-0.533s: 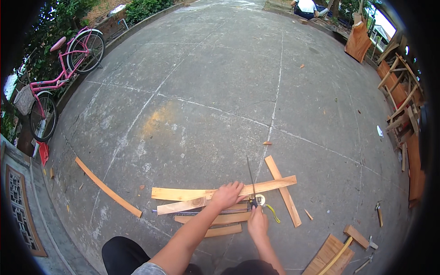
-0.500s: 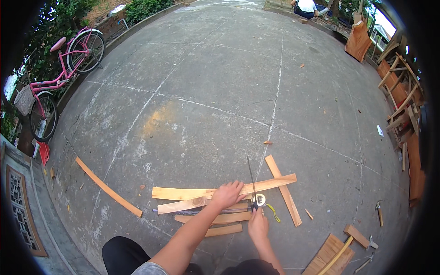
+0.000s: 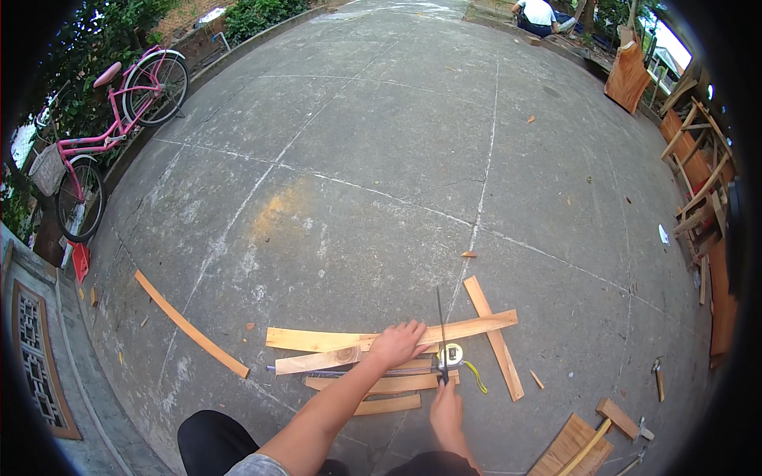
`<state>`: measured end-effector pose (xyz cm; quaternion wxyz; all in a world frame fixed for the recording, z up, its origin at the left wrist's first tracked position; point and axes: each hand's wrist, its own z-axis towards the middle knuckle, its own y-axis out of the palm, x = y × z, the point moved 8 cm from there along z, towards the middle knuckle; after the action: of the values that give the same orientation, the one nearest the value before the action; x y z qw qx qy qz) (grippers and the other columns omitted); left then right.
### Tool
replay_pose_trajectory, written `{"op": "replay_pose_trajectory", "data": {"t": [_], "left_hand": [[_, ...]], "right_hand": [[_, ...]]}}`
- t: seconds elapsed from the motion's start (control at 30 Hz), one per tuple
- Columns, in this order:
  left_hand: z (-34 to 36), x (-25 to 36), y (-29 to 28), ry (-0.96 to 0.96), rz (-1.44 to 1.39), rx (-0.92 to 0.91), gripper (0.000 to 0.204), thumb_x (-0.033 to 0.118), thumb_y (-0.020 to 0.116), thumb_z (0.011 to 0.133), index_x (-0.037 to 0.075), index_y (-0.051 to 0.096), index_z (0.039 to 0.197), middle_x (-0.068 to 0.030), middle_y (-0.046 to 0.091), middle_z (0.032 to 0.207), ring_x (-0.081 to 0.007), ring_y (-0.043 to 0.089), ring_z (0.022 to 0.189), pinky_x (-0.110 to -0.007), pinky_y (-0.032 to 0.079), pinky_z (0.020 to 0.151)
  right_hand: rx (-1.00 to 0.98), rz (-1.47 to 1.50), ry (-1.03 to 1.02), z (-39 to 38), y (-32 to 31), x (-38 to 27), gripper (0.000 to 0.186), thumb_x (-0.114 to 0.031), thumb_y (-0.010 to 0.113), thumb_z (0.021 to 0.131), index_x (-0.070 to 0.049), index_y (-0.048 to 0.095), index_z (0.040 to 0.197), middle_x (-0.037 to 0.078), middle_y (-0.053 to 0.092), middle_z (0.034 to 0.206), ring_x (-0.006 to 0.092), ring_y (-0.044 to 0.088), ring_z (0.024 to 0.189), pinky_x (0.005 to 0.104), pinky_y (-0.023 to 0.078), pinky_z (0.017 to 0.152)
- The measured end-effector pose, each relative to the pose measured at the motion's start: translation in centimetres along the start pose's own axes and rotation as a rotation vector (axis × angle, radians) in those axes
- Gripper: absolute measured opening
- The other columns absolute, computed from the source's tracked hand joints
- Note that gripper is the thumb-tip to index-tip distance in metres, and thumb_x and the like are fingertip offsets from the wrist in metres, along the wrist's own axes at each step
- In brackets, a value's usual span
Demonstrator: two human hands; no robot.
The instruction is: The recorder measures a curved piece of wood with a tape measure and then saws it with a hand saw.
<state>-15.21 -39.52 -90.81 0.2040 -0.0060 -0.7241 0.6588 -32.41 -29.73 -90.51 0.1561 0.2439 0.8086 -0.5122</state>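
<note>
My left hand (image 3: 395,346) lies over a long pale wooden plank (image 3: 479,323), pressing it down with its fingers together. In my right hand (image 3: 447,414) is the dark handle of a narrow-bladed handsaw (image 3: 442,319), whose blade crosses the plank just right of my left hand. The plank's right end rests across another wooden strip (image 3: 502,358). A round tape measure (image 3: 452,355) with a yellow-green strap sits right beside the saw. Several shorter wood pieces (image 3: 386,405) lie below my left forearm.
A curved wooden strip (image 3: 189,324) lies on the concrete at left. Hammers (image 3: 659,379) and a board (image 3: 568,446) are at lower right. A pink bicycle (image 3: 100,145) stands far left, wooden frames (image 3: 702,163) line the right edge, and another person (image 3: 536,14) sits far off.
My right hand has drawn the saw back toward me across the plank. My left hand stays on the plank. The whole view has shifted slightly.
</note>
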Motion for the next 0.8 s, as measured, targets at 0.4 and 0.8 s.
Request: {"op": "replay_pose_trajectory", "data": {"t": [0.4, 0.8], "left_hand": [[1.1, -1.8, 1.0, -0.006, 0.042, -0.031, 0.051, 0.054, 0.051, 0.103, 0.008, 0.055, 0.123, -0.01, 0.061, 0.11, -0.0268, 0.07, 0.095, -0.038, 0.059, 0.073], [0.3, -0.4, 1.5, 0.047, 0.087, 0.072, 0.048, 0.054, 0.053, 0.103, 0.009, 0.057, 0.118, -0.0069, 0.064, 0.102, -0.0219, 0.072, 0.092, -0.034, 0.059, 0.07]], "right_hand": [[0.075, 0.063, -0.024, -0.4, 3.6, 3.0, 0.035, -0.023, 0.044, 0.11, 0.005, 0.05, 0.13, 0.035, 0.065, 0.077, 0.0555, 0.064, 0.074, 0.0626, 0.045, 0.062], [0.112, 0.116, -0.029, -0.5, 3.7, 2.2, 0.023, -0.018, 0.044, 0.111, 0.002, 0.05, 0.119, 0.034, 0.065, 0.08, 0.0546, 0.064, 0.079, 0.0605, 0.044, 0.062]]}}
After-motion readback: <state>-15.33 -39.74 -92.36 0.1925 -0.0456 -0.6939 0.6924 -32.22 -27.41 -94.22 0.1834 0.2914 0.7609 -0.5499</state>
